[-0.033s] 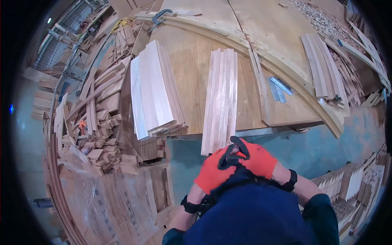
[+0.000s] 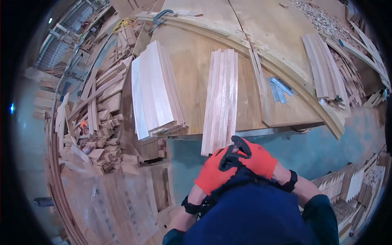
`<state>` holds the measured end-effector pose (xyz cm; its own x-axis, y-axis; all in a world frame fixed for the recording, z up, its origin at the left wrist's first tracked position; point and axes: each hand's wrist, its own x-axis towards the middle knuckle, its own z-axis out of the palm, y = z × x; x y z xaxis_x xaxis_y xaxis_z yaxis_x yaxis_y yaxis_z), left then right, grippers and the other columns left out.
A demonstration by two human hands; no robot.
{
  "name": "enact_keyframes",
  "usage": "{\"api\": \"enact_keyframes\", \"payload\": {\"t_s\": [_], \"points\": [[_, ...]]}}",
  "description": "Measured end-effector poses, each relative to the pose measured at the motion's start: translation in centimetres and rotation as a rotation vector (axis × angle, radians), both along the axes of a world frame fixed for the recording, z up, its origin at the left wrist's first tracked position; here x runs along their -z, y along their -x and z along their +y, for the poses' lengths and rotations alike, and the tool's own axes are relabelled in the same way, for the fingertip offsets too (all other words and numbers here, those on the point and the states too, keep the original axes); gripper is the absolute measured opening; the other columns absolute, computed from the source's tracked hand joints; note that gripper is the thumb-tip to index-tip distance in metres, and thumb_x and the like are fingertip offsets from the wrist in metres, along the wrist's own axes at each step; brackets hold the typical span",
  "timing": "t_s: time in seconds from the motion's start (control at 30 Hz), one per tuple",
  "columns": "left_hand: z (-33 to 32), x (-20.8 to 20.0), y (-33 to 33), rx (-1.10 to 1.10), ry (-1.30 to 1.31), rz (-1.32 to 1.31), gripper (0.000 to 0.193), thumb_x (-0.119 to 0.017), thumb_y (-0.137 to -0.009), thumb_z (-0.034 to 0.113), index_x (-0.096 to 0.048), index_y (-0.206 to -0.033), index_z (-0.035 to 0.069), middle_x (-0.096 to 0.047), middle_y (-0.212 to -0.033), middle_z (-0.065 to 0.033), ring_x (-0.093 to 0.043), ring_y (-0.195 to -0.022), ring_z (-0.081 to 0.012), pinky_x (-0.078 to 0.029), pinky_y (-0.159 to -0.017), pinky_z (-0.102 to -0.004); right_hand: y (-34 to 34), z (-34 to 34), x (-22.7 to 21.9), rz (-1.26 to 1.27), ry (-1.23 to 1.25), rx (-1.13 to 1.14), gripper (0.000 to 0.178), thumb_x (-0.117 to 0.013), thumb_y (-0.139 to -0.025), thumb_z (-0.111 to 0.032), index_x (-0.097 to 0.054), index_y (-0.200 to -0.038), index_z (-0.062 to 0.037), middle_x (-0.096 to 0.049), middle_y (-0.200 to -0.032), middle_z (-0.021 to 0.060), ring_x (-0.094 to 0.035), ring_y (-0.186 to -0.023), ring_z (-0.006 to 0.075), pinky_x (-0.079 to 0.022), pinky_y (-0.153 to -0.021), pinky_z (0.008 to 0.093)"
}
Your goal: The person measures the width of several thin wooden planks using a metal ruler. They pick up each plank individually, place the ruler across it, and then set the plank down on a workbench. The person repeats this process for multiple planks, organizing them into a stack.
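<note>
My left hand [image 2: 216,169] and my right hand [image 2: 259,159] meet in front of my body, in orange gloves with black fingertips. Their fingers are curled and pressed against each other. Whatever lies between them, if anything, is hidden; a small pinkish spot shows among the black fingertips. Just beyond the gloves, a bundle of pale wooden strips [image 2: 220,98] lies side by side on the wooden table [image 2: 190,61], its near end jutting past the table edge. To its left is a thicker stack of pale boards [image 2: 153,94].
A long wooden rail [image 2: 286,75] crosses the table diagonally, with a blue clamp [image 2: 161,18] at its far left end. Strips of staples [image 2: 278,90] lie right of the bundle. More boards [image 2: 322,67] rest at far right. Heaped offcuts [image 2: 100,151] and a plastic-wrapped stack [image 2: 110,204] stand left.
</note>
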<state>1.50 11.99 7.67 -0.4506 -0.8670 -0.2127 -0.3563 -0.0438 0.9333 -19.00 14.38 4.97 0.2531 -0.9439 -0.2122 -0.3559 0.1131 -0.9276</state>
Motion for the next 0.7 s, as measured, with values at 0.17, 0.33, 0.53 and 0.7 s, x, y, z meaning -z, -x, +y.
{"api": "enact_keyframes", "payload": {"t_s": [0.17, 0.33, 0.53, 0.7], "points": [[0.3, -0.6, 0.6, 0.048, 0.171, -0.313, 0.053, -0.073, -0.085, 0.018, -0.060, -0.133, 0.000, -0.069, -0.118, -0.0158, -0.065, -0.109, -0.0229, -0.052, -0.094, -0.0366, 0.1, 0.8, 0.1, -0.432, -0.201, 0.138, 0.058, -0.062, -0.092, -0.006, -0.047, -0.148, -0.0055, -0.062, -0.135, 0.0188, -0.063, -0.119, 0.0307, -0.048, -0.101, 0.0363], [1.6, 1.7, -0.6, -0.069, -0.109, -0.150, 0.041, -0.064, -0.095, 0.021, -0.061, -0.130, -0.002, -0.070, -0.115, -0.0165, -0.068, -0.102, -0.0258, -0.051, -0.090, -0.0359, 0.9, 1.0, 0.8, -0.139, 0.209, -0.054, 0.056, -0.065, -0.084, -0.007, -0.057, -0.140, -0.0094, -0.062, -0.135, 0.0186, -0.062, -0.118, 0.0361, -0.049, -0.102, 0.0380], [0.6, 1.9, -1.2, -0.031, -0.318, -0.044, 0.031, -0.057, -0.101, 0.018, -0.063, -0.123, -0.003, -0.072, -0.110, -0.0079, -0.061, -0.098, -0.0107, -0.050, -0.088, -0.0298, 1.1, 1.0, 0.2, 0.169, 0.369, -0.301, 0.068, -0.073, -0.084, -0.027, -0.049, -0.146, -0.0135, -0.048, -0.150, 0.0168, -0.059, -0.123, 0.0368, -0.051, -0.100, 0.0417], [-0.1, 2.4, -1.9, -0.005, -0.533, 0.184, 0.027, -0.056, -0.103, 0.017, -0.066, -0.120, -0.001, -0.071, -0.108, -0.0037, -0.063, -0.096, -0.0111, -0.051, -0.085, -0.0274, 1.0, 0.5, -1.6, 0.180, 0.326, -0.287, 0.074, -0.073, -0.085, -0.032, -0.043, -0.149, -0.0113, -0.043, -0.152, 0.0198, -0.058, -0.122, 0.0375, -0.052, -0.098, 0.0419]]}}
